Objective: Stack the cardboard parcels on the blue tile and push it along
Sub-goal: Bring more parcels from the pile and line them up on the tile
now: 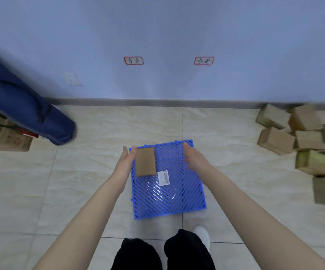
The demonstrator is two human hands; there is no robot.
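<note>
Head view: a blue tile (167, 191), a square plastic grid with slanted slots and small lugs along its edges, lies flat on the beige marbled floor (79, 182) just ahead of the person's knees. Its far edge points toward the wall at 12 o'clock. On the tile's far-left quarter, about 11 o'clock from its centre, sits one cardboard parcel (145, 161), a plain brown flat rectangle with its long side running away from the person. Touching the parcel's near-right corner is a white shipping label (163, 177) with a barcode, lying on the grid.

The left hand (125, 162) is open, fingers straight and together, palm turned inward, right beside the parcel's left edge; contact cannot be told. The right hand (193, 157) is also open, fingers spread loosely, hovering over the tile's far-right part, apart from the parcel and holding nothing.

At 3 o'clock, well apart from the tile, a loose heap of cardboard boxes (304, 137) lies against the skirting. At 9 o'clock, a blurred blue-clad limb (27, 110) of another person reaches over a printed carton (7, 141). On the pale blue wall are two red-bordered handwritten labels (133, 61) and a white socket (72, 78). Between the tile and the wall the floor is open.
</note>
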